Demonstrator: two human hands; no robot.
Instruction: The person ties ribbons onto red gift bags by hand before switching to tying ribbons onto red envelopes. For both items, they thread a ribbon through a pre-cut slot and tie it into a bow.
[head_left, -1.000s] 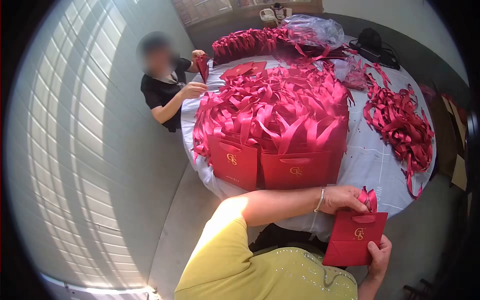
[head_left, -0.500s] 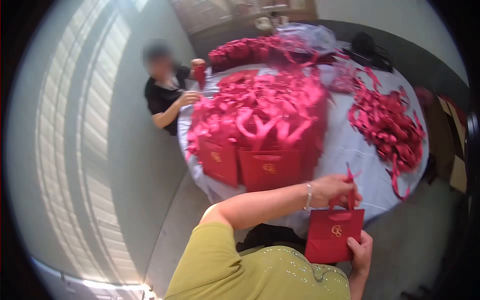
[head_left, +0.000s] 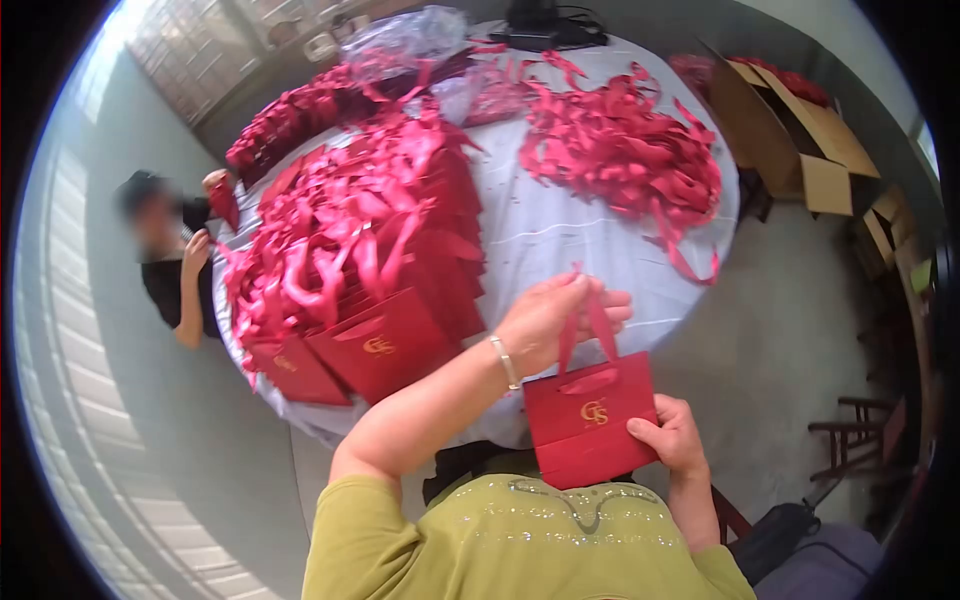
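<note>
A small red paper gift bag (head_left: 590,432) with gold lettering is held upright in front of my chest. My left hand (head_left: 560,312), with a bracelet at the wrist, pinches the top of its pink-red ribbon handle (head_left: 600,330), pulling it up above the bag's mouth. My right hand (head_left: 672,435) grips the bag's right side, thumb on the front face and the other fingers hidden behind. Left of the bag, rows of similar red bags (head_left: 370,350) with ribbon handles stand packed on the table.
The round table has a white cloth (head_left: 520,235). A heap of loose ribbons (head_left: 640,150) lies on its right side, and clear plastic (head_left: 405,45) at the back. A co-worker (head_left: 165,250) at the left edge holds a red item. Open cardboard boxes (head_left: 800,130) and a stool (head_left: 850,440) stand right.
My view has turned right, so the table and co-worker appear farther left and the boxes show more. Both hands keep hold of the bag, the left one still at its handle.
</note>
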